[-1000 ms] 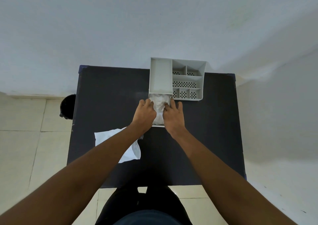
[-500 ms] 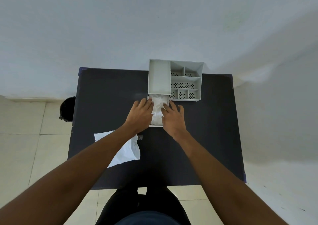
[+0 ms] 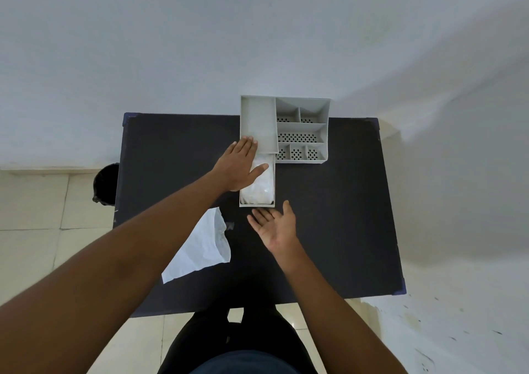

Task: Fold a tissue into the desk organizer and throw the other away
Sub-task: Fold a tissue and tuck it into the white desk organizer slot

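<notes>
Both hands have come off the folded tissue since half a second ago: the right hand [image 3: 274, 226] has drawn back toward the body, and the left hand [image 3: 240, 166] has slid up along the drawer's left side.

From the head camera, the grey plastic desk organizer [image 3: 300, 128] with perforated compartments stands at the far edge of the dark rectangular table [image 3: 337, 216]. Its long grey pull-out drawer [image 3: 257, 204] sticks out toward the person, and the folded white tissue [image 3: 262, 189] lies inside it. The left hand lies flat, fingers straight and close together, fingertips touching the organizer's left wall, thumb spread over the tissue; it grips nothing. The right hand hovers just in front of the drawer's near end, palm up, fingers loosely apart and empty. A second flat white tissue [image 3: 200, 249] lies on the table near the left forearm. A round black bin [image 3: 106, 183] stands on the tiled floor beside the table's left edge.
</notes>
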